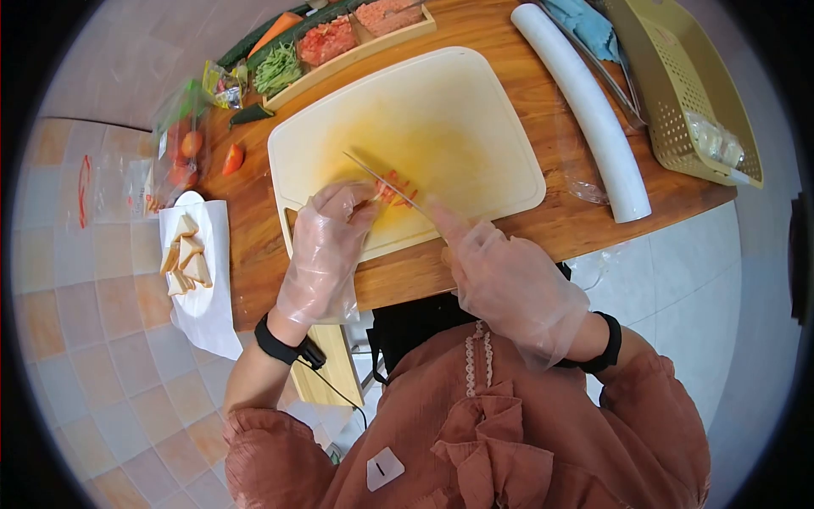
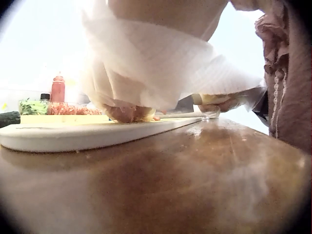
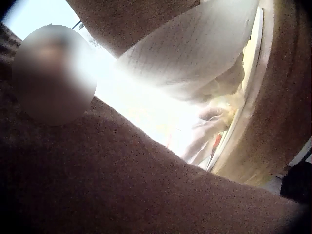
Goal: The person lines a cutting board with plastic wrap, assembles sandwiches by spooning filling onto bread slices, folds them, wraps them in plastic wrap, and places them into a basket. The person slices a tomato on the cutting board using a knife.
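A cream cutting board (image 1: 492, 110) with a yellow stain lies on the wooden table. Chopped red pieces (image 1: 392, 195) that look like tomato form a small pile near its front edge. My right hand (image 1: 517, 284), in a clear plastic glove, grips a knife (image 1: 365, 165) whose blade slants across the pile. On the pile's left side, my gloved left hand (image 1: 329, 237) has its fingers curled down, tips holding the red pieces against the board. In the left wrist view, the loose glove (image 2: 141, 63) covers much of that hand. The right wrist view is mostly sleeve and glare.
Behind the board, a wooden tray (image 1: 365, 55) holds shredded cucumber and red fillings. A tomato wedge (image 1: 233, 159) and a bag of tomatoes (image 1: 182, 153) lie left. Sandwich triangles (image 1: 188, 254) rest on white paper. To the right are a white roll (image 1: 585, 110) and a basket (image 1: 678, 85).
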Tool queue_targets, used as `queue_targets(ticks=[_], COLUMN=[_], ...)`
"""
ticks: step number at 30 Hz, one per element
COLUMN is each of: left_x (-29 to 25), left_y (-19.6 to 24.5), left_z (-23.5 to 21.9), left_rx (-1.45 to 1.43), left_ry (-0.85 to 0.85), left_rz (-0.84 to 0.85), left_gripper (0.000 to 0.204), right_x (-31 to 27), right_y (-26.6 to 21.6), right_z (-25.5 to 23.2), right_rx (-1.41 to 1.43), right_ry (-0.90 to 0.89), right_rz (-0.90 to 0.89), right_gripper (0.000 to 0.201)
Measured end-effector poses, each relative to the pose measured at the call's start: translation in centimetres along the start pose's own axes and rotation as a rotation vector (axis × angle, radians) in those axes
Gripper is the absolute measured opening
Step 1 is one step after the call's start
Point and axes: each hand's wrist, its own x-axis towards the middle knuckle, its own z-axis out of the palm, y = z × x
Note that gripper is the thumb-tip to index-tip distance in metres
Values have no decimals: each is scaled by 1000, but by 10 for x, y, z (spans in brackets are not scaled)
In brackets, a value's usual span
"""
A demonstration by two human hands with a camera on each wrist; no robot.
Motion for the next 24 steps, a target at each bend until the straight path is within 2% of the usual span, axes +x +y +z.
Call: queue_targets(ticks=[6, 20, 24], left_x=[0, 0, 1], left_y=[-2, -1, 2], left_z=[1, 0, -2], left_rx=[31, 41, 64], left_ry=[10, -51, -61], left_rz=[49, 13, 32], left_gripper=[16, 17, 17], right_x=[-2, 3, -2], right_y=[-2, -17, -13], right_z=[1, -12, -13], right_rx=[-9, -18, 23], right_ry=[69, -105, -70], right_rz=[-5, 100, 82], right_gripper=[73, 75, 74])
